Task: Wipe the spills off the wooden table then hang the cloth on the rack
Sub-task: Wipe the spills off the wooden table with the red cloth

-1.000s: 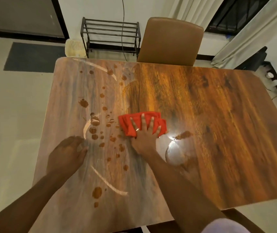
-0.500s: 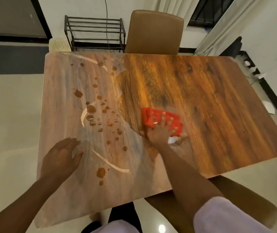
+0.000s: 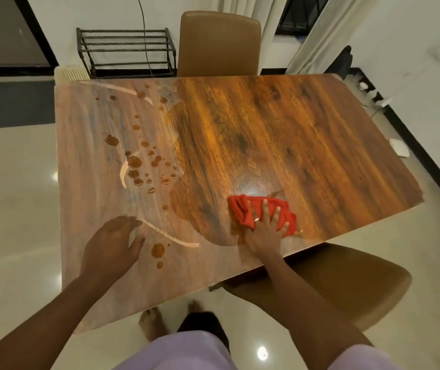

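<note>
On the left half of the surface [image 3: 320, 145] lies a dull, smeared film with pale streaks, and over it sit the spills [image 3: 144, 166] — brown drops and blots, thickest in a cluster near the middle of that half, thinner toward the far edge, with two more blots [image 3: 158, 251] closer to the near edge. Just left of those two rests the left hand [image 3: 112, 244], palm down, fingers loosely spread and flat on the wood, grasping nothing. Beyond the far edge, against the wall, stands the rack [image 3: 126, 50], a dark frame of metal bars with a cable hanging down in front of it. Right of the rack, a tan chair [image 3: 220, 41] is pushed up to the far side.

Further right, the wood shows glossy and orange-brown, with a bright glare patch near the middle. Below that patch is the cloth [image 3: 242, 212] — red, bunched into folds, lying flat near the near edge. The right hand [image 3: 265, 231] presses on it from above, fingers splayed over the fabric and a ring on one finger; it pins the cloth down and does not clench it. Under the near right corner sits a second tan chair [image 3: 347, 284]. Pale curtains [image 3: 312, 30] hang at the far right.
</note>
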